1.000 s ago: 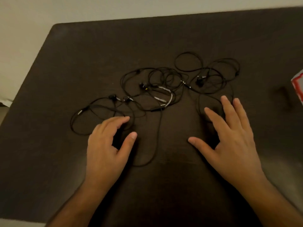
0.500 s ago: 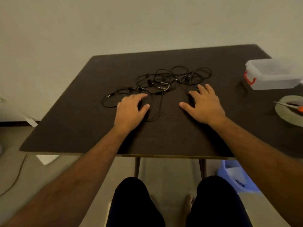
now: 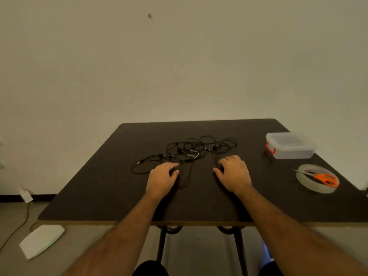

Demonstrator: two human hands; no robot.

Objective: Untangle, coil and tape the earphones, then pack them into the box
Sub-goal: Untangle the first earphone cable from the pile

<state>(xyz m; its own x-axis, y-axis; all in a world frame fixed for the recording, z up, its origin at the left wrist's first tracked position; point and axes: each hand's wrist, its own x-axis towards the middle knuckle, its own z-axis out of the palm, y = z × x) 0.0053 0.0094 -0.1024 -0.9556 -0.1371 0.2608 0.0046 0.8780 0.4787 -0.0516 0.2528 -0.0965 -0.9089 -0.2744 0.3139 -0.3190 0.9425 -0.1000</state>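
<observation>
While both palms lie face down on the dark table (image 3: 103,188), we see from the head view that neither one has hold of anything. Our left hand (image 3: 161,179) rests with its fingers loosely bent, the fingertips at the near edge of the cable loops; whether they actually touch a cable we cannot tell. Our right hand (image 3: 235,174) rests the same way, fingers curled a little under, just beside the right-hand strands. The tangled black earphones (image 3: 191,151) lie in a loose heap on the table just beyond the two hands, with one loop trailing out to the left and one strand running down between the hands. Well apart from them, near the right edge of the table, stands the clear plastic box (image 3: 290,145) with its lid on and a red latch at its side. Nearer to us on that same side lies a roll of tape (image 3: 314,185) flat on the table, with orange-handled scissors (image 3: 322,178) resting across its top.
</observation>
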